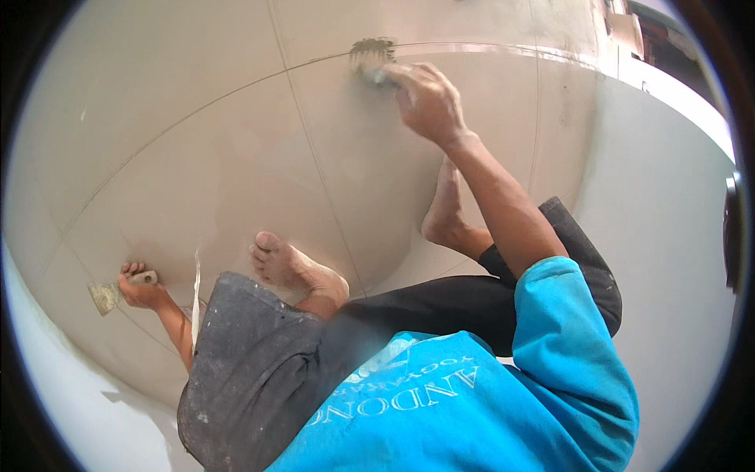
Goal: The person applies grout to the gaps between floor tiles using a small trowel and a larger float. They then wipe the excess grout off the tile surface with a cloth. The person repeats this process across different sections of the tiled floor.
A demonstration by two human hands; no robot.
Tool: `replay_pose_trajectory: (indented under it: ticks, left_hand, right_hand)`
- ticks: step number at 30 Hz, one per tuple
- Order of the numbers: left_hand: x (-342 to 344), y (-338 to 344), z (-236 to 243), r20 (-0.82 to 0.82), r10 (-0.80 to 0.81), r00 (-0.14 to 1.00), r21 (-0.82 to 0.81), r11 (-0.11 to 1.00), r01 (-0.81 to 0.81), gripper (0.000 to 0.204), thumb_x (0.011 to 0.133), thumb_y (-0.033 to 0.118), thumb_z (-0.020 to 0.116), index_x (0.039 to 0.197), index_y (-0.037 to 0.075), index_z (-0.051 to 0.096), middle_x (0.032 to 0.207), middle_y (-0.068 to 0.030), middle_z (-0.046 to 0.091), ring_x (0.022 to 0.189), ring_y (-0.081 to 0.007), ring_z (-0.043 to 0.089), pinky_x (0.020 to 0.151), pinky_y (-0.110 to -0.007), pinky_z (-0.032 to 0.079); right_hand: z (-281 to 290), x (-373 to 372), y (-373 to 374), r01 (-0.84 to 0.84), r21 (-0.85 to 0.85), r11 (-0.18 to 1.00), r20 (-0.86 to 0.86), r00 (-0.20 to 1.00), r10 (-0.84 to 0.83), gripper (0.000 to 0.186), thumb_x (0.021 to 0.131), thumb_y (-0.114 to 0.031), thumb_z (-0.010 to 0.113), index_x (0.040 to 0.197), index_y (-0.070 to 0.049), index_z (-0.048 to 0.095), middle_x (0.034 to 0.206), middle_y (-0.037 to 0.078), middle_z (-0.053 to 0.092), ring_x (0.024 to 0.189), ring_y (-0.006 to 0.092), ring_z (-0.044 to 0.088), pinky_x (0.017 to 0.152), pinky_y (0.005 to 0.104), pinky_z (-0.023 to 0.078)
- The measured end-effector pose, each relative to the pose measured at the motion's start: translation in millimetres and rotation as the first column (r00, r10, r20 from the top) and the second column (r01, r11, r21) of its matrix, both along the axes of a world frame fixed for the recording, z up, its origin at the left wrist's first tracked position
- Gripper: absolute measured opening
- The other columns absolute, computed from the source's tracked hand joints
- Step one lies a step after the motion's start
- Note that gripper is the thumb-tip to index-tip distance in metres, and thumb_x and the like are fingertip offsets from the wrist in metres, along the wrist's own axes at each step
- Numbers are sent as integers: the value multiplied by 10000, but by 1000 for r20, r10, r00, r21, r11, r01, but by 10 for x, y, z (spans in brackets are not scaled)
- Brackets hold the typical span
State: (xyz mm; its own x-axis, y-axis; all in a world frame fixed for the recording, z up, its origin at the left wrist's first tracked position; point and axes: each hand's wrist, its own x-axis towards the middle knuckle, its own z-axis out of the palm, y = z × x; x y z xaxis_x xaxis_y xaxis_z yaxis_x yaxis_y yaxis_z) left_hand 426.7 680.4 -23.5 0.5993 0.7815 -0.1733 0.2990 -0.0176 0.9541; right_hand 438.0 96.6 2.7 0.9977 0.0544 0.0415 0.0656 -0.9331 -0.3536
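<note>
Left hand (141,292) well apart from the dark, streaky smear (373,49); right hand (431,102) just beside it.
The left fingers are closed round a pale-handled, stained, flat-bladed scraper (104,298), its long axis slanting toward 8 o'clock; the smear, across a thin dark joint (322,60) between glossy beige floor tiles (212,165), lies between 1 and 2 o'clock from there. The right fingers pinch a small, blurred greyish object (378,76), kind unclear; from that hand the smear lies between 10 and 11 o'clock.

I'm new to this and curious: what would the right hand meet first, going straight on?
Likely the dark smear on the tile joint, just beyond the right hand and the blurred tool in its fingers. Exact depth is unclear.
</note>
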Motion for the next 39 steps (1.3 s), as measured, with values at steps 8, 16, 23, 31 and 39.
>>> replay_pose_trajectory:
  ticks: [8, 16, 23, 31, 39]
  left_hand:
    - [11, -25, 32, 37, -18, 999, -9, 1000, 19, 271, 850, 228, 499, 747, -22, 531, 854, -115, 586, 673, -203, 548, 620, -316, 489]
    - [3, 17, 8, -24, -37, 999, 15, 999, 37, 284, 856, 239, 485, 819, -34, 555, 818, -102, 582, 654, -195, 541, 581, -314, 480]
    - [4, -34, 39, -38, -45, 998, -14, 999, 45, 317, 832, 262, 501, 851, -45, 575, 783, -92, 577, 650, -189, 534, 575, -287, 468]
    - [-4, 112, -29, 17, -37, 999, -90, 995, 39, 303, 832, 255, 504, 839, -39, 577, 782, -95, 562, 656, -183, 528, 579, -289, 459]
    - [10, 36, 24, -74, -32, 997, -68, 997, 27, 322, 852, 256, 482, 893, -46, 585, 785, -109, 586, 704, -203, 565, 625, -299, 487]
  right_hand:
    - [-54, 326, 833, 389, -1, 921, 142, 912, -385, 223, 760, -153, 614, 969, -94, 668, 773, 127, 668, 718, 325, 628, 682, 404, 524]
    - [-31, 231, -128, 267, 29, 963, 326, 908, -262, 271, 756, -5, 577, 1001, -70, 672, 881, 115, 696, 836, 262, 659, 745, 357, 548]
    - [63, -150, -824, -28, -126, 992, 118, 992, 43, 305, 792, -52, 606, 1078, -134, 678, 1035, 72, 693, 977, 259, 647, 858, 359, 529]
    - [138, 384, -269, 494, -213, 843, 287, 856, -429, 243, 788, -138, 619, 1027, -130, 668, 811, 148, 666, 772, 307, 658, 722, 367, 526]
    - [472, 292, -86, 33, 92, 995, -126, 992, -21, 290, 773, -183, 584, 1027, -58, 645, 836, 176, 673, 760, 324, 670, 691, 412, 547]
